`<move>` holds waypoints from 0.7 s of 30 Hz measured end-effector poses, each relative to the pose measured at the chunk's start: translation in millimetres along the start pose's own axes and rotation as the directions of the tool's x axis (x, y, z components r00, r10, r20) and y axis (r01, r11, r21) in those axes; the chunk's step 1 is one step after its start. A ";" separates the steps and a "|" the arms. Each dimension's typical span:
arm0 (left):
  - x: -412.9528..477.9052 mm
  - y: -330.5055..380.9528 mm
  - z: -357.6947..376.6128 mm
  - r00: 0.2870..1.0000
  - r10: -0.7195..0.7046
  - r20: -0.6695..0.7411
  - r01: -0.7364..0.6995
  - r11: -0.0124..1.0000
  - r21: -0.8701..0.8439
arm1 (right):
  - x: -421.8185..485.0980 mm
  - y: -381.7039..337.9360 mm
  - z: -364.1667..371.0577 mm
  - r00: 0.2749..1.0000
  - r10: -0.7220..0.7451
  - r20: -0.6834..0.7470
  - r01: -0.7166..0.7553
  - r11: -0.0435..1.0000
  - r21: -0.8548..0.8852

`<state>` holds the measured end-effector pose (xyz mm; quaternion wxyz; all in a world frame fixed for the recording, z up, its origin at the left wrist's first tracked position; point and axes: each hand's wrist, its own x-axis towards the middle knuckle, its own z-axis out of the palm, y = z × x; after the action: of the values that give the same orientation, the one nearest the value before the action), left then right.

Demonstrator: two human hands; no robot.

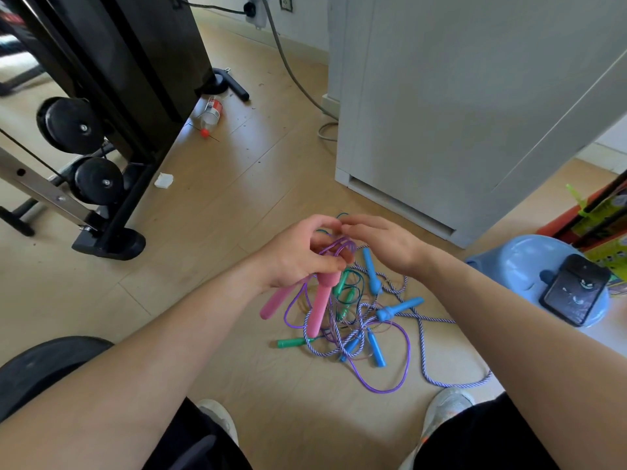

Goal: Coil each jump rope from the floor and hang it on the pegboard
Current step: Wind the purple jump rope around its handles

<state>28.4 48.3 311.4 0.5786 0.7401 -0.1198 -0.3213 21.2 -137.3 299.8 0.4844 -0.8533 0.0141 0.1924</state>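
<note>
Left hand point(298, 257) grips purple rope point(334, 245) loops plus both pink handles point(320, 307). Right hand point(380, 242) loosely spread, just beside. Cord probably light, limp, slick; hold near handles. Tail trails into floor point(203, 205) tangle point(356, 320).

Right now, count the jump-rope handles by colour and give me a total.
Pink handles: 2, both gripped in the left hand
Blue handles: 4, on the floor
Green handles: 2 plain to see; more may be hidden
Total: 8 visible
</note>
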 end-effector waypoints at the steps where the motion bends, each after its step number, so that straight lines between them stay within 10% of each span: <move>1: -0.4 0.8 -0.9 1.000 0.001 0.018 -0.001 1.000 0.003 | -2.5 -1.1 2.2 0.999 0.003 0.041 -0.004 1.000 0.030; 7: -2.3 1.6 -3.6 0.988 -0.077 0.137 0.072 0.997 0.039 | -2.3 -2.3 -18.4 0.994 -0.045 0.103 0.071 0.964 -0.257; 21: -5.8 -7.1 -11.3 0.954 -0.146 0.261 0.124 0.987 0.099 | -4.7 -5.8 -31.2 0.994 -0.088 0.071 0.094 0.993 -0.078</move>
<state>29.5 62.4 308.1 0.5032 0.7192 -0.1589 -0.4520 28.0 -161.0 320.4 0.4580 -0.8650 -0.0491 0.1993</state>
